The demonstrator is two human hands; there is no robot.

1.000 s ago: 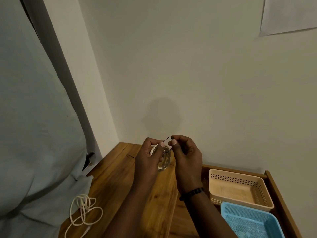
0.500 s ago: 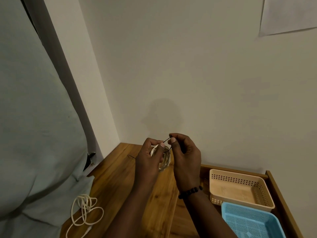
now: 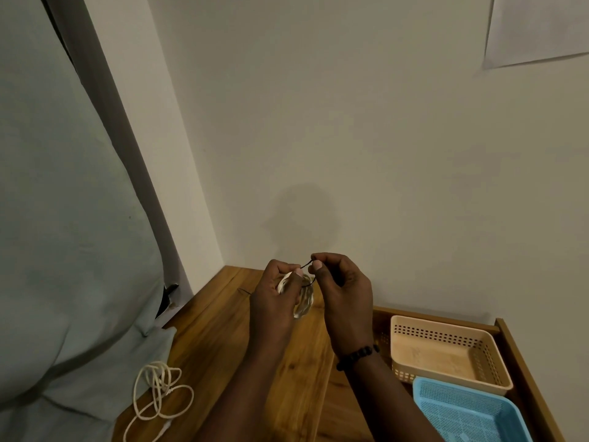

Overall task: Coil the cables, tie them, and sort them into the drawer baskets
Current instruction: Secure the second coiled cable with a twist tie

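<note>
My left hand [image 3: 275,298] grips a small coiled white cable [image 3: 304,303] above the wooden table [image 3: 223,320]. A thin black tie [image 3: 307,265] runs round the coil, and my right hand [image 3: 342,291] pinches its end between thumb and forefinger just above the coil. Most of the coil is hidden behind my left fingers. A second, loose cream cable [image 3: 159,393] lies uncoiled at the table's near left edge. In the open drawer at the right sit a beige basket [image 3: 446,333] and, nearer to me, a blue basket [image 3: 462,413]; nothing shows inside either.
A pale cloth or curtain [image 3: 70,250] hangs at the left and drapes onto the table corner. The wall stands close behind the table. The wooden drawer rim [image 3: 522,355] runs along the right side.
My right hand has lifted slightly, drawing the black tie's end upward from the coil. The left hand and the coil have stayed in place.
</note>
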